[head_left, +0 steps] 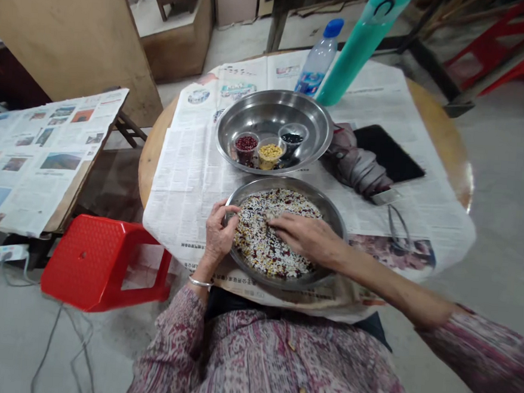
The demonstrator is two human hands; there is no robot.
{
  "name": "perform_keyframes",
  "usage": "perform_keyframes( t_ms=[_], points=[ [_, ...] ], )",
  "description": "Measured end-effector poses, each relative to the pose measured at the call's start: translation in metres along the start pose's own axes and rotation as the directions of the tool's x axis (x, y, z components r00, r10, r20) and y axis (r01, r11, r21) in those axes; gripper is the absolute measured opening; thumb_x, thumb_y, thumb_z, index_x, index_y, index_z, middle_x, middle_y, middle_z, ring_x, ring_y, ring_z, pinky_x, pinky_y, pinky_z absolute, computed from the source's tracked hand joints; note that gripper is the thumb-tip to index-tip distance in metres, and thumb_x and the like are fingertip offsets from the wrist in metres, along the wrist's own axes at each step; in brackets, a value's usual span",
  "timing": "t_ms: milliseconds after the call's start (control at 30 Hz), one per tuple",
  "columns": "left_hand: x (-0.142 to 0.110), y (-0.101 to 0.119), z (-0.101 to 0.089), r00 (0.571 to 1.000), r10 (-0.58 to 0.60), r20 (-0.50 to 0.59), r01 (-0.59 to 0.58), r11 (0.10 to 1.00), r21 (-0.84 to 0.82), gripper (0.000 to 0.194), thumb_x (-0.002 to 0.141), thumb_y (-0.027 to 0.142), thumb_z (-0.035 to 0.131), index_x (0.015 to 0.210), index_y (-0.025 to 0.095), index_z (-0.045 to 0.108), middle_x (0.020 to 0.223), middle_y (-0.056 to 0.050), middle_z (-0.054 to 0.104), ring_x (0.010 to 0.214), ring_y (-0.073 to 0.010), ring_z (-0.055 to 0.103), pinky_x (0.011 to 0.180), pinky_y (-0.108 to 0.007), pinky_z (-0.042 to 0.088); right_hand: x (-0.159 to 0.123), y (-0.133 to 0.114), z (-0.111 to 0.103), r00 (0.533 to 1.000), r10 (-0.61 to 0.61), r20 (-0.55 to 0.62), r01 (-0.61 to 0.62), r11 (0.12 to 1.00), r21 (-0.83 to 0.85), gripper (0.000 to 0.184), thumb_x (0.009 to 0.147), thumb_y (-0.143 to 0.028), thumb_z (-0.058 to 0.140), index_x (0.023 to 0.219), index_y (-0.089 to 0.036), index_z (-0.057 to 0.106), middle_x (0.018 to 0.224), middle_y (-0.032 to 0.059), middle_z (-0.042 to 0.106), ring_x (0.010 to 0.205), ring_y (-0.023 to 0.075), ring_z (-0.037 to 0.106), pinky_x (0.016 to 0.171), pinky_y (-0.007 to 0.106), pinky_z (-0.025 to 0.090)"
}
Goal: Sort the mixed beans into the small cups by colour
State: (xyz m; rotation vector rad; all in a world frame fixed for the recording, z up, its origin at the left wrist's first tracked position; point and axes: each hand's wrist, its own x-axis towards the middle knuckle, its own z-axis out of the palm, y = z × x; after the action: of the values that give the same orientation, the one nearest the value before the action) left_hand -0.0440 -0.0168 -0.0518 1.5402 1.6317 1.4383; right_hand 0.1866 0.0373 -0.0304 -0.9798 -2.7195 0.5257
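While newsprint (192,173) blurs, right hand (306,235) touches beans (262,250)

Both arms are being reached forward from the bottom of the frame toward its centre. The left hand (218,226) is being held just left of centre, fingers curled inward, thumb uppermost, with a bangle worn at the wrist. The right hand (306,238) is being laid flat, palm down, fingers pointed left toward the other hand. The right forearm is being stretched bare from the lower right, its sleeve pushed back.
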Motion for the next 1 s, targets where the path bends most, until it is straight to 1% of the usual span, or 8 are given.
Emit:
perform_keyframes(
  t_ms=[133,267,400,533,600,700,833,1000],
  points=[
    [0.000,0.000,0.000,1.000,-0.007,-0.005,0.007,1.000,0.001,0.015,0.087,0.011,0.060,0.093,0.019,0.070,0.113,-0.007,0.067,0.115,-0.0206,0.062,0.104,-0.034,0.047,0.021,0.014,-0.004,0.958,0.210,-0.195,-0.246,0.951,-0.186,0.034,0.099,-0.025,0.043,0.118,-0.015,0.069,0.111,0.0151,0.070,0.103,0.0274,0.064,0.081,0.037,0.053],
    [0.000,0.000,0.000,1.000,-0.020,-0.004,0.020,1.000,0.001,0.014,0.087,0.012,0.060,0.092,0.019,0.071,0.113,-0.007,0.067,0.113,-0.0201,0.063,0.102,-0.034,0.048,0.027,0.009,0.001,0.927,0.299,-0.226,-0.343,0.920,-0.188,0.038,0.099,-0.037,0.048,0.123,-0.014,0.067,0.114,0.0182,0.067,0.107,0.0324,0.060,0.079,0.040,0.053],
    [-0.001,0.001,0.000,1.000,-0.002,-0.012,0.002,1.000,0.000,0.014,0.087,0.011,0.060,0.092,0.019,0.070,0.110,-0.007,0.067,0.113,-0.0200,0.062,0.102,-0.033,0.047,0.026,-0.010,0.015,0.973,0.186,-0.138,-0.171,0.979,0.114,0.026,0.094,-0.026,0.054,0.112,-0.015,0.069,0.107,0.0139,0.069,0.097,0.0254,0.065,0.088,0.039,0.052],
    [-0.001,0.000,0.000,1.000,-0.003,-0.013,0.003,1.000,0.012,0.015,0.087,0.011,0.059,0.093,0.019,0.070,0.110,-0.007,0.067,0.112,-0.0198,0.062,0.103,-0.033,0.047,0.022,-0.042,0.026,0.994,-0.036,-0.106,0.073,0.925,0.372,0.020,0.092,-0.014,0.053,0.103,-0.019,0.069,0.099,0.0080,0.070,0.093,0.0199,0.065,0.088,0.035,0.052],
    [0.000,0.000,0.000,1.000,-0.004,-0.013,0.004,1.000,0.022,0.015,0.088,0.012,0.058,0.094,0.019,0.069,0.110,-0.007,0.067,0.113,-0.0197,0.062,0.104,-0.034,0.047,0.022,-0.058,0.029,0.988,-0.131,-0.076,0.150,0.917,0.369,0.021,0.092,-0.013,0.053,0.104,-0.018,0.070,0.101,0.0083,0.069,0.094,0.0193,0.063,0.087,0.034,0.052],
    [0.000,0.000,0.000,1.000,-0.002,-0.014,0.002,1.000,0.027,0.014,0.088,0.012,0.058,0.093,0.019,0.069,0.110,-0.006,0.067,0.113,-0.0195,0.062,0.105,-0.034,0.047,0.028,-0.067,0.028,0.981,-0.195,-0.018,0.195,0.964,0.182,0.019,0.093,-0.015,0.054,0.103,-0.016,0.070,0.107,0.0119,0.068,0.101,0.0222,0.060,0.088,0.035,0.052],
    [0.001,0.000,0.000,1.000,0.012,-0.020,-0.012,1.000,0.016,0.015,0.088,0.012,0.058,0.094,0.019,0.070,0.111,-0.007,0.067,0.112,-0.0195,0.062,0.104,-0.034,0.048,0.037,-0.040,0.015,0.998,-0.060,-0.031,0.057,0.992,-0.113,0.020,0.094,-0.017,0.052,0.100,-0.015,0.071,0.109,0.0137,0.067,0.105,0.0255,0.057,0.083,0.034,0.049],
    [0.001,0.001,0.000,1.000,0.000,-0.022,0.001,1.000,0.020,0.014,0.087,0.011,0.059,0.092,0.019,0.070,0.109,-0.007,0.068,0.112,-0.0205,0.063,0.102,-0.034,0.048,0.045,0.002,0.000,0.960,0.209,-0.186,-0.242,0.955,-0.172,0.029,0.091,-0.013,0.048,0.107,-0.016,0.072,0.108,0.0130,0.068,0.105,0.0269,0.057,0.080,0.036,0.048]
  ],
)
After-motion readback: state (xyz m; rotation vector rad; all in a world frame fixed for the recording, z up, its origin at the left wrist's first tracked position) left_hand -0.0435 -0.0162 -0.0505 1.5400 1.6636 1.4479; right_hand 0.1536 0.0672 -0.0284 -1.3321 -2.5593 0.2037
